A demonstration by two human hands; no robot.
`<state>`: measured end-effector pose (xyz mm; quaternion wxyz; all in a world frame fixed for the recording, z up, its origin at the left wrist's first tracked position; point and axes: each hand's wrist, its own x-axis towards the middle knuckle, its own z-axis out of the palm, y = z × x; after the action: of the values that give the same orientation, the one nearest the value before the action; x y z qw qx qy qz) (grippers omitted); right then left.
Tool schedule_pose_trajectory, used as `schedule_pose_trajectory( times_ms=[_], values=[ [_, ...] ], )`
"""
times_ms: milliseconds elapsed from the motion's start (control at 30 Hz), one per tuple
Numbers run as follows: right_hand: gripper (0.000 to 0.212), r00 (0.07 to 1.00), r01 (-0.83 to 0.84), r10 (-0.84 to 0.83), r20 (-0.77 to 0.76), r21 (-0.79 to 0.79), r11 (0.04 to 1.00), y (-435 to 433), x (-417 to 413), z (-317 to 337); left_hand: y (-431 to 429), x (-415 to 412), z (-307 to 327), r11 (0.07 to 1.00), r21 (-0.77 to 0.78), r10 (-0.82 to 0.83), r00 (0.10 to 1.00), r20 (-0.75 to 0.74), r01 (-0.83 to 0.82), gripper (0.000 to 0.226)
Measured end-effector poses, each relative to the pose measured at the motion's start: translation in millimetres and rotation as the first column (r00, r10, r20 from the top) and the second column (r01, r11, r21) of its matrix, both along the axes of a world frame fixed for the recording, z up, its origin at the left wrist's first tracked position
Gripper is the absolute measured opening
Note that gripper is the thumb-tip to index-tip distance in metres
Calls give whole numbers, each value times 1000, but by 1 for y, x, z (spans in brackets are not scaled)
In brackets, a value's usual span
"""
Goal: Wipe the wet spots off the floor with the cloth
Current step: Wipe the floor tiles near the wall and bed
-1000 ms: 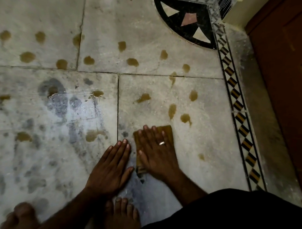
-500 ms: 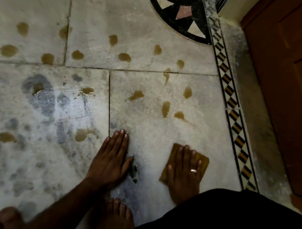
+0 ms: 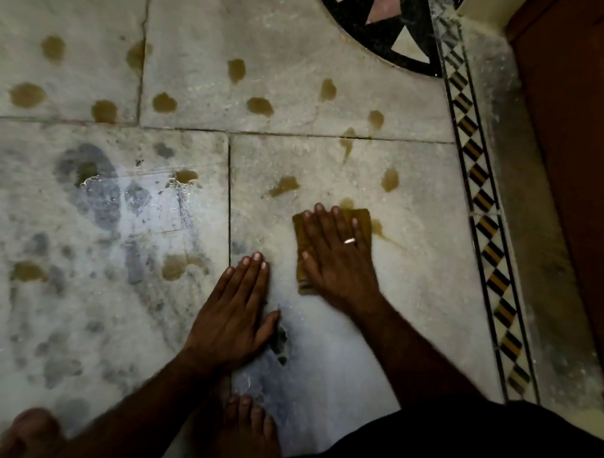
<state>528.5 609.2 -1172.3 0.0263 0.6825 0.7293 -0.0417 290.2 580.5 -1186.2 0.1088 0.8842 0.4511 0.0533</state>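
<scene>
My right hand (image 3: 337, 254) lies flat with straight fingers on a folded brown cloth (image 3: 361, 219), pressing it to the pale marble floor (image 3: 412, 277). The cloth's far edge touches a brown wet spot (image 3: 346, 203), and a wet smear (image 3: 384, 233) trails from its right side. My left hand (image 3: 236, 312) rests flat on the floor just left of the cloth, fingers straight. Several more brown wet spots dot the tiles beyond, such as one (image 3: 283, 186) ahead of the cloth and one (image 3: 174, 266) to the left.
A watery sheen (image 3: 140, 202) covers the left tile. A black and orange patterned border strip (image 3: 482, 214) runs along the right, with a reddish-brown door (image 3: 576, 170) beyond it. A dark inlay (image 3: 379, 22) sits at the top. My bare feet (image 3: 249, 429) are at the bottom.
My right hand slid the cloth from low right forward and left, up to the brown spots. The left hand stayed planted on the floor.
</scene>
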Motion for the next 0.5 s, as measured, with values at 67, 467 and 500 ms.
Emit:
schedule_pose_trajectory(
  times_ms=[67, 467, 500],
  values=[
    [66, 995, 96, -96, 28, -8, 995, 1, 19, 2, 4, 0, 2, 1000, 7, -17, 1000, 1, 17, 77],
    [67, 997, 80, -80, -12, -5, 997, -89, -54, -1, 41, 6, 5, 1000, 13, 19, 1000, 20, -19, 68],
    [66, 999, 33, -32, -33, 4, 999, -72, -56, -1, 46, 7, 5, 1000, 22, 16, 1000, 22, -16, 66]
  ],
)
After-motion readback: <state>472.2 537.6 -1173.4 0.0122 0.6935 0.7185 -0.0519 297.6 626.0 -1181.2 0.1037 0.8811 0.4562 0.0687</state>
